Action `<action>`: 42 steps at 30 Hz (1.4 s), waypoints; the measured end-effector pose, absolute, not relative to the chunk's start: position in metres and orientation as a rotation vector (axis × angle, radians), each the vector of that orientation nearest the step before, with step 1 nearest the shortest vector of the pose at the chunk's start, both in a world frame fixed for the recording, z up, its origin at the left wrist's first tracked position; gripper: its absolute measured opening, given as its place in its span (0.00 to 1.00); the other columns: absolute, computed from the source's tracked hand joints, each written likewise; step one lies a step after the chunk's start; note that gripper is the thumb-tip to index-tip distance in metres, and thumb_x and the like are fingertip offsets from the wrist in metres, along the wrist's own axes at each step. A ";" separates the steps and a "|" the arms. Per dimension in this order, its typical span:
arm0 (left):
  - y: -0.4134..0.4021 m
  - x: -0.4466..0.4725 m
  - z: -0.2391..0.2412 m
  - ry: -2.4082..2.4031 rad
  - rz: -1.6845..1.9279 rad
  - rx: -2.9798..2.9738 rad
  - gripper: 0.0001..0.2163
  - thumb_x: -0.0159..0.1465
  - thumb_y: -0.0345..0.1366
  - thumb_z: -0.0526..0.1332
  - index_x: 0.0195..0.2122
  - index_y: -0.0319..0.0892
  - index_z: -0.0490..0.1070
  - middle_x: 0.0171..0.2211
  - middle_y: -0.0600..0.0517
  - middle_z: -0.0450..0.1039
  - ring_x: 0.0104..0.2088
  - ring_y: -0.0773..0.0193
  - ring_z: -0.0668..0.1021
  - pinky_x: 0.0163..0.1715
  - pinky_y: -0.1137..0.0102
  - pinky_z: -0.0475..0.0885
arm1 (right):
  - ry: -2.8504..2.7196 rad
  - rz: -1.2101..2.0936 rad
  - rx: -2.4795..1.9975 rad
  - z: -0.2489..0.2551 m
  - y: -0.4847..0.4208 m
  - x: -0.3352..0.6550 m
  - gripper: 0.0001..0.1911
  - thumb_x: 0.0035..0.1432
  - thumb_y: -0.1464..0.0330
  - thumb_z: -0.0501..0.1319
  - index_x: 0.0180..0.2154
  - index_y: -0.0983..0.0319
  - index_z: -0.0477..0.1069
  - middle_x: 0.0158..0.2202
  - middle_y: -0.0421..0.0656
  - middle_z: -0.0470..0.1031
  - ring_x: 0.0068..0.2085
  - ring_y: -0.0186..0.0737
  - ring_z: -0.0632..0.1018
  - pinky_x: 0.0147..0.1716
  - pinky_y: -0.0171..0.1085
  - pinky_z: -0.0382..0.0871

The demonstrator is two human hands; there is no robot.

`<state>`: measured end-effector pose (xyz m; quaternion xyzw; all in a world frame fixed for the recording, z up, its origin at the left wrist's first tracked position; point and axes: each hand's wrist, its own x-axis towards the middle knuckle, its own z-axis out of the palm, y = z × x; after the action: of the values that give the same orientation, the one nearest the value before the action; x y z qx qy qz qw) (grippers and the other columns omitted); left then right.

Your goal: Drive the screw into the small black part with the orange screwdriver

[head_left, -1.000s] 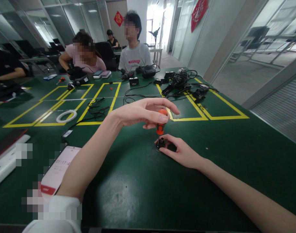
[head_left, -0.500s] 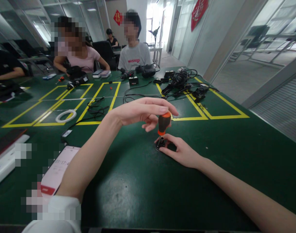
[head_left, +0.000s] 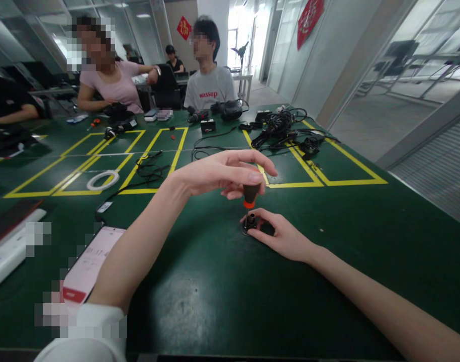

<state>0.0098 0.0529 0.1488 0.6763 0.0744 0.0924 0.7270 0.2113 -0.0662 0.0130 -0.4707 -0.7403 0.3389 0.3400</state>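
My left hand (head_left: 230, 173) is closed around the top of a short screwdriver (head_left: 250, 196) with a dark handle and orange bands. The screwdriver stands nearly upright, its shaft reaching down to a small round black part (head_left: 249, 224) on the table. Whether the tip sits in a screw is too small to tell. My right hand (head_left: 280, 234) pinches that black part from the right between thumb and fingers, holding it against the green tabletop (head_left: 214, 291).
At left lie a phone (head_left: 88, 261) and a white power strip (head_left: 16, 251). Further off are a white ring (head_left: 102, 180), thin black cables (head_left: 150, 171), a tangled cable heap (head_left: 278, 128) and a power drill (head_left: 197, 115). Several people sit beyond.
My left fingers have shifted round the screwdriver handle, covering more of its orange top, and the handle leans slightly differently. Across the table, a person in pink has stretched an arm out sideways.
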 end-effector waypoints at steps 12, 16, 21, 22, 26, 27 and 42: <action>0.054 0.013 0.148 0.150 0.112 1.465 0.16 0.68 0.50 0.64 0.44 0.40 0.70 0.42 0.45 0.83 0.25 0.68 0.80 0.20 0.77 0.65 | -1.931 0.855 -1.190 0.011 -0.065 0.211 0.09 0.67 0.65 0.63 0.47 0.59 0.74 0.44 0.46 0.83 0.39 0.42 0.82 0.42 0.41 0.80; 0.051 0.011 0.148 0.171 0.194 1.529 0.19 0.66 0.43 0.70 0.54 0.45 0.71 0.37 0.52 0.79 0.24 0.73 0.74 0.18 0.78 0.60 | -1.933 0.857 -1.213 0.011 -0.065 0.211 0.09 0.67 0.64 0.63 0.48 0.59 0.74 0.45 0.46 0.83 0.39 0.42 0.82 0.42 0.41 0.79; 0.053 0.009 0.149 0.209 0.165 1.585 0.18 0.64 0.49 0.71 0.44 0.38 0.77 0.31 0.52 0.75 0.25 0.72 0.75 0.22 0.78 0.67 | -1.919 0.878 -1.202 0.011 -0.065 0.211 0.09 0.67 0.64 0.63 0.48 0.59 0.74 0.46 0.47 0.82 0.40 0.42 0.82 0.42 0.41 0.79; 0.054 0.009 0.149 0.200 0.148 1.566 0.20 0.64 0.51 0.70 0.44 0.39 0.77 0.35 0.49 0.79 0.27 0.70 0.78 0.23 0.77 0.70 | -1.916 0.878 -1.198 0.011 -0.065 0.211 0.09 0.67 0.64 0.63 0.47 0.59 0.74 0.45 0.47 0.82 0.39 0.42 0.81 0.42 0.41 0.79; 0.056 0.011 0.150 0.164 0.088 1.440 0.19 0.68 0.53 0.65 0.43 0.41 0.70 0.46 0.43 0.83 0.31 0.64 0.84 0.24 0.75 0.74 | -1.916 0.885 -1.187 0.012 -0.065 0.211 0.08 0.67 0.65 0.63 0.46 0.59 0.74 0.45 0.46 0.82 0.39 0.42 0.81 0.42 0.41 0.80; 0.055 0.012 0.150 0.166 0.088 1.432 0.17 0.68 0.51 0.65 0.43 0.41 0.69 0.45 0.44 0.83 0.29 0.65 0.83 0.23 0.75 0.73 | -1.918 0.888 -1.186 0.012 -0.065 0.211 0.08 0.67 0.65 0.63 0.46 0.59 0.74 0.45 0.47 0.82 0.40 0.42 0.81 0.42 0.41 0.80; 0.054 0.013 0.147 0.156 0.074 1.438 0.23 0.65 0.57 0.67 0.43 0.39 0.72 0.49 0.44 0.82 0.31 0.64 0.85 0.27 0.72 0.80 | -1.924 0.875 -1.191 0.014 -0.065 0.210 0.08 0.67 0.63 0.64 0.45 0.59 0.74 0.45 0.46 0.83 0.40 0.43 0.82 0.43 0.41 0.80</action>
<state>0.0134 0.0539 0.1474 0.6578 0.0712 0.0337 0.7491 0.2100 -0.0653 0.0140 -0.4597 -0.7429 0.3379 0.3500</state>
